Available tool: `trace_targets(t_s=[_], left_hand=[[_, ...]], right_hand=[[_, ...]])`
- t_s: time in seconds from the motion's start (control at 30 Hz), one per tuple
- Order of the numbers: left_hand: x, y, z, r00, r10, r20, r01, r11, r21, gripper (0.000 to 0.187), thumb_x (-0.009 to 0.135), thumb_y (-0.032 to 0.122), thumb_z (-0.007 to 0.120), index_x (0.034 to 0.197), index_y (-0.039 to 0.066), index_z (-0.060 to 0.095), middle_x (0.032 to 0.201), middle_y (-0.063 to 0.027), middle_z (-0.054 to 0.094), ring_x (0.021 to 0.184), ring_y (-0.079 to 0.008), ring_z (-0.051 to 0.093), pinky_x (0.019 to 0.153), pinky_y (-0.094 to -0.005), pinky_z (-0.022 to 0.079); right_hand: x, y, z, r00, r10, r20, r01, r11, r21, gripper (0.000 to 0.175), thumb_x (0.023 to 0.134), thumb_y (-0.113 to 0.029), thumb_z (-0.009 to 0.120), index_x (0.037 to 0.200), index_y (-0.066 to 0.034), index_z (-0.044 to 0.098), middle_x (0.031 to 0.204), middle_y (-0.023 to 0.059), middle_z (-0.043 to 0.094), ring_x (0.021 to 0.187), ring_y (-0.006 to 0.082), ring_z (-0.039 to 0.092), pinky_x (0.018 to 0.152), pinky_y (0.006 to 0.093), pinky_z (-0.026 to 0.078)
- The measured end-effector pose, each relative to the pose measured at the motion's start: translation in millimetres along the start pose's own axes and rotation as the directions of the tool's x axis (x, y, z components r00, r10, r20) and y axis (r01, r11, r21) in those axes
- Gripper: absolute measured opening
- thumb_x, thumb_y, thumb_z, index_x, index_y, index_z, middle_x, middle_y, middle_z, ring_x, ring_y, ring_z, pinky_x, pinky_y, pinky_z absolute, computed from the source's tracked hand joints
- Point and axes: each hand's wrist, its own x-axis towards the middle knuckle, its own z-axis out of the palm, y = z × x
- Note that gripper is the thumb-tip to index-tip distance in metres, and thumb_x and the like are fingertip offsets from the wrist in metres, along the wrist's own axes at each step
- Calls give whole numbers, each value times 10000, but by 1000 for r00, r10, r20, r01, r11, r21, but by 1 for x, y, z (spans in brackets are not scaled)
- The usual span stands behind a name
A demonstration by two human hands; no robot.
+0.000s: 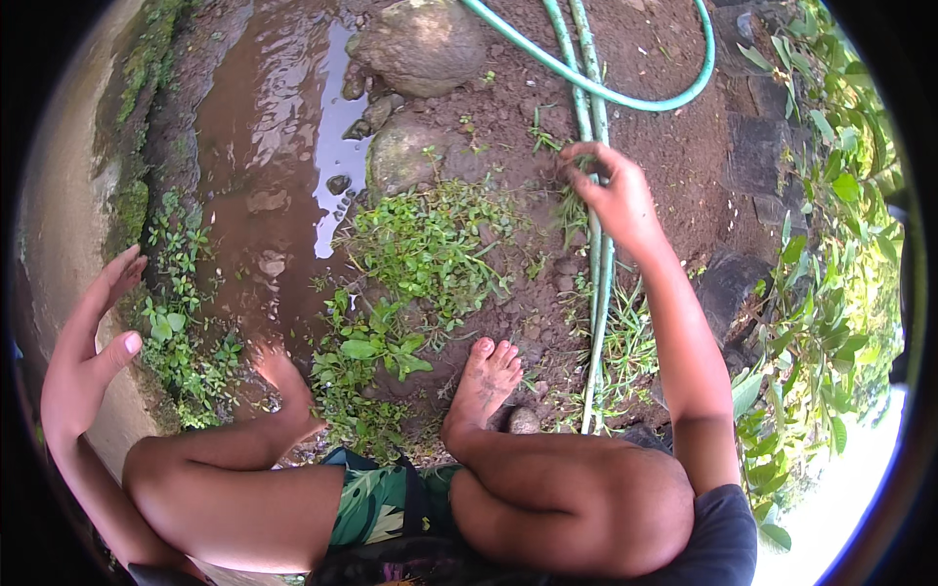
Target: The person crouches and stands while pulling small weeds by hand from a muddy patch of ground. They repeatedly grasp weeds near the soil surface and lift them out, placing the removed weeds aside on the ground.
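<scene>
My right hand (619,196), its fingers dark with mud, is bent over a tuft of grass (571,216) beside the paired green garden hoses (602,278). The thumb and forefinger curl towards each other; whether they pinch any grass is unclear. On the far left my left hand (84,362) is raised with nothing in it, thumb apart from the fingers, near the concrete wall (62,183). Between my hands grows a patch of low leafy weeds (421,245) on the muddy soil (659,168).
Shallow brown water (249,168) runs along the wall, with my left foot (275,366) at its edge. My bare right foot (487,377) rests on soil. A large rock (421,47) and mossy stone (403,154) border the water. A hose loop (659,102) lies ahead; leafy shrubs (835,293) line the right.
</scene>
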Motion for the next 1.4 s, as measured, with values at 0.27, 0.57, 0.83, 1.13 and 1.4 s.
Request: trace_targets(t_s=[0.27, 0.57, 0.83, 1.13, 1.4], left_hand=[[21, 11, 4, 997, -45, 58, 49, 997, -65, 802, 981, 330, 722, 1660, 62, 390, 1608, -200, 515, 1539, -328, 431, 1267, -480, 304], [17, 17, 6, 992, -39, 116, 40, 999, -6, 806, 985, 299, 702, 1677, 76, 355, 1648, -210, 468, 1552, -349, 415, 1263, -469, 317], [25, 31, 11, 998, -12, 55, 13, 1000, -13, 808, 980, 336, 735, 1659, 67, 386, 1624, -210, 499, 1523, -324, 453, 1261, -466, 327], [23, 37, 16, 998, -31, 53, 32, 999, -12, 799, 977, 322, 739, 1659, 86, 396, 1613, -188, 515, 1505, -309, 468, 1259, -463, 330], [17, 29, 19, 997, -50, 67, 55, 996, -74, 791, 975, 300, 743, 1656, 85, 404, 1608, -183, 521, 1496, -306, 472, 1253, -454, 334]], right_hand=[[142, 11, -126, 669, -333, -664, 79, 920, -383, 311, 996, -30, 564, 1256, 12, 729, 1083, 209, 776, 985, 267, 760, 887, 367, 582], [28, 18, 24, 936, -341, 89, 333, 771, -544, 402, 927, -182, 763, 1322, -157, 694, 1292, 95, 684, 1228, 320, 660, 1059, 441, 548], [58, 47, 41, 932, -332, 144, 333, 631, -701, 154, 920, -157, 667, 1059, -141, 731, 1103, 40, 704, 1123, 292, 691, 866, 432, 615], [74, 36, 29, 941, -226, 252, 339, 649, -681, 125, 901, -119, 650, 1003, -90, 716, 988, 118, 718, 970, 370, 741, 835, 501, 604], [71, 42, 33, 957, -283, 64, 265, 765, -587, 174, 938, -80, 584, 974, -47, 752, 997, 195, 748, 1001, 418, 736, 861, 535, 585]])
